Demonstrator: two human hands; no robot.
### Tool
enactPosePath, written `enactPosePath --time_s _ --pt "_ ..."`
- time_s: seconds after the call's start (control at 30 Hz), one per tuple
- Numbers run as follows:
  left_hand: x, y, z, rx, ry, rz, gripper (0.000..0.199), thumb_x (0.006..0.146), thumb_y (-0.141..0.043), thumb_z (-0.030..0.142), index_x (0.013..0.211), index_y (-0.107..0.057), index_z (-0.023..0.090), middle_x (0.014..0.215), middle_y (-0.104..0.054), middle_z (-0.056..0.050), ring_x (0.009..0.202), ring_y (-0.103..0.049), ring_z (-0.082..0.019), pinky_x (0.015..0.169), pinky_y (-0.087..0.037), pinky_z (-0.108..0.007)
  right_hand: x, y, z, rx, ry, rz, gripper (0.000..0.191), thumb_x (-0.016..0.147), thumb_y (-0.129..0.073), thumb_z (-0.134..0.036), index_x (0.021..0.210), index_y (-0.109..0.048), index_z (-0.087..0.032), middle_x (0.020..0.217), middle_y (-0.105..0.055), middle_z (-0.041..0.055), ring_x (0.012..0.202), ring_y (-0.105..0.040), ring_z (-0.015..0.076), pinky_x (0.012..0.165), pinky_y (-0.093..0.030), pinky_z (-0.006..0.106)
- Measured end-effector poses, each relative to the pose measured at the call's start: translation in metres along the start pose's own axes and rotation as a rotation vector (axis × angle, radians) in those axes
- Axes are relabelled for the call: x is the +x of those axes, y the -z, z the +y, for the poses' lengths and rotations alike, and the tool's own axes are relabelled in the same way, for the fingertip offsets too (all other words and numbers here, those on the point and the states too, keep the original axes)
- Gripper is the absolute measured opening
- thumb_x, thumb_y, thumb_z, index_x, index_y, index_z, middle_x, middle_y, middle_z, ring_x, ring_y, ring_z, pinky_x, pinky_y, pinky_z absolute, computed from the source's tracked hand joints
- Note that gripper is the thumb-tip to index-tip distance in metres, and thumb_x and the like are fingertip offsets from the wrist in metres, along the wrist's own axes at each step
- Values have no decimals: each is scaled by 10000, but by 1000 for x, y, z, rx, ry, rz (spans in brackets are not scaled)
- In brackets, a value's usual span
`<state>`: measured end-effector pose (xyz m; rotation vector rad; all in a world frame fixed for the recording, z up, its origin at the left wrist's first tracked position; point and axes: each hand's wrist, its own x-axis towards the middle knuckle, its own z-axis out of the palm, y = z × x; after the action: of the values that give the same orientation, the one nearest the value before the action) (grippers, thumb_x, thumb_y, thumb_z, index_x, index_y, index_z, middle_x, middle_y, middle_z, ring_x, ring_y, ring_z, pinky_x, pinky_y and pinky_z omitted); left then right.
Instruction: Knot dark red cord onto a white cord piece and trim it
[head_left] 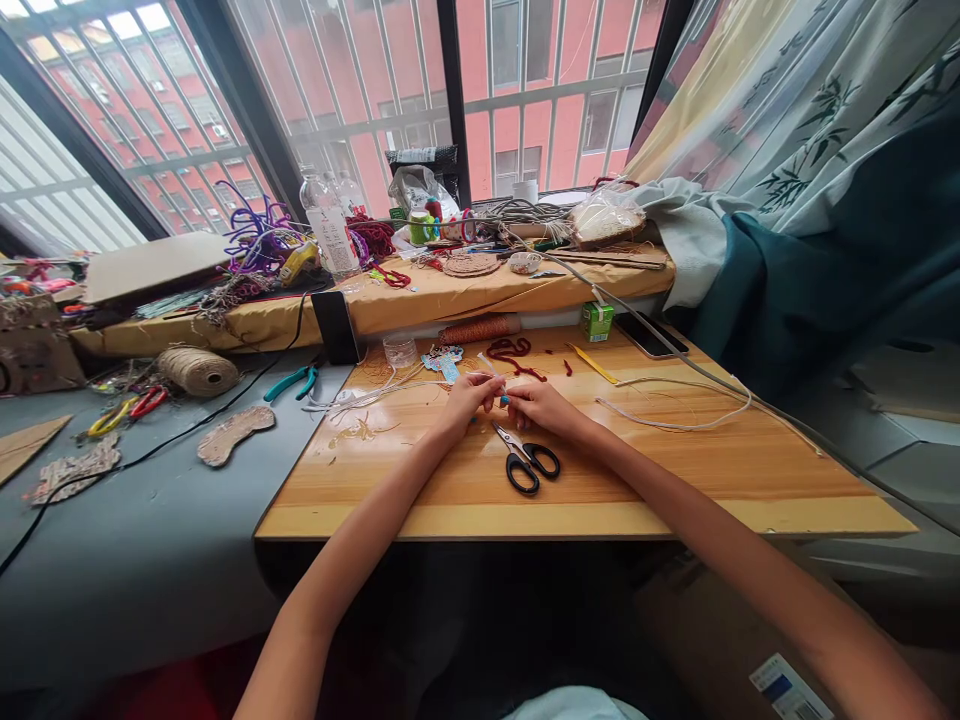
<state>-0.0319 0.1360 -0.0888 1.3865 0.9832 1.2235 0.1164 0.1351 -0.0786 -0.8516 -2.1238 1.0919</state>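
Over the middle of the wooden board (645, 490), my left hand (471, 397) and my right hand (541, 405) meet, fingertips almost touching. A small bright blue piece (505, 400) shows at the fingertips of my right hand, which is closed in a pinch on it. My left hand is also pinched closed; what lies in it is hidden by the fingers. Just below the hands lie black-handled scissors (529, 465). Behind the left hand is a light blue patterned cutout (444, 362), with pale cords (375, 393) running to the left. Dark red yarn (514, 350) lies behind the hands.
A clear cup (400, 350), an orange thread spool (478, 329), a green box (597, 320) and a phone (651, 335) line the board's back. Left are teal pliers (294, 383) and a twine roll (197, 370). A grey cable (660, 340) crosses the right side. The ledge behind is cluttered.
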Motion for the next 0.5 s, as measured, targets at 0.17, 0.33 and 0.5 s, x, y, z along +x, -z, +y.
enactPosePath --time_s 0.17,0.33,0.5 --pt "-2 0 0 -129 65 -18 270 625 -609 379 618 -543 117 494 -480 37 369 -347 -24 385 -247 -185 -2 3 -2 -40 54 -26 206 753 -401 -253 592 -493 -164 512 -482 -19 460 -464 97 470 -374 214" --pt "-3 -3 3 -180 102 -52 282 614 -621 376 610 -510 117 535 -500 28 364 -347 -15 376 -256 -180 -3 8 -5 -63 54 -29 193 715 -432 -233 538 -472 -167 507 -476 -23 487 -443 96 503 -346 212" --pt "4 2 6 -204 41 123 276 627 -613 343 755 -468 145 598 -487 37 378 -364 -23 393 -287 -181 -1 12 -2 -54 -36 1 253 730 -435 -324 544 -479 -159 493 -472 -25 433 -421 86 461 -316 214"
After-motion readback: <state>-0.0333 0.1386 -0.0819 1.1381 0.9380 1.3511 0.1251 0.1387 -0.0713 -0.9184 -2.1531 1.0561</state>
